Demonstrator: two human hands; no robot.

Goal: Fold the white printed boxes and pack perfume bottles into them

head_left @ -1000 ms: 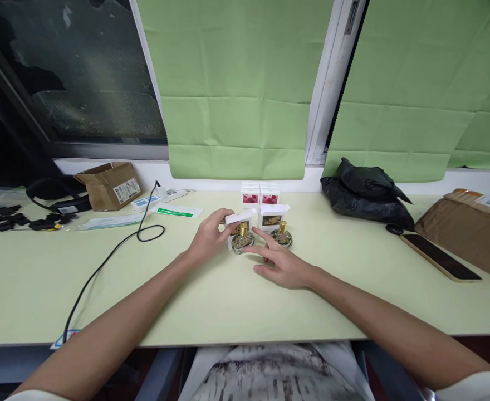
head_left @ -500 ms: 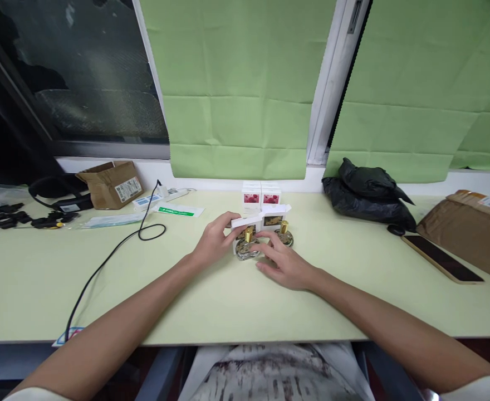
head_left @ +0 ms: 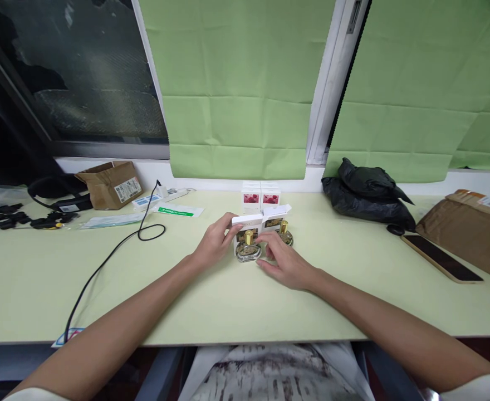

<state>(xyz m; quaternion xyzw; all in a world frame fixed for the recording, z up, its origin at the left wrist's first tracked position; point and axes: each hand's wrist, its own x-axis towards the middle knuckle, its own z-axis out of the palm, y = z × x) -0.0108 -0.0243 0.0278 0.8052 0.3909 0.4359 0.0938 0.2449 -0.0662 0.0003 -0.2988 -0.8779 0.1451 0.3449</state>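
My left hand (head_left: 215, 243) grips a small white box (head_left: 247, 224) with its top flap open, at the middle of the pale green table (head_left: 211, 301). In front of that box stands a round glass perfume bottle with a gold cap (head_left: 248, 248). My right hand (head_left: 284, 263) has its fingers against the bottle's right side. A second open white box (head_left: 275, 215) stands just to the right, with a second gold-capped bottle (head_left: 285, 234) before it. Behind them are two closed white boxes with red pictures (head_left: 260, 197).
A black cable (head_left: 115, 250) loops across the left of the table, near a cardboard box (head_left: 111, 184), a black headset (head_left: 50, 192) and flat packets (head_left: 178, 211). On the right lie a black bag (head_left: 366, 195), a phone (head_left: 439, 257) and a brown parcel (head_left: 470, 228).
My right hand moved in from the table onto the bottle's side. The bottle and the left box shifted slightly right, and the box's flap came down flatter.
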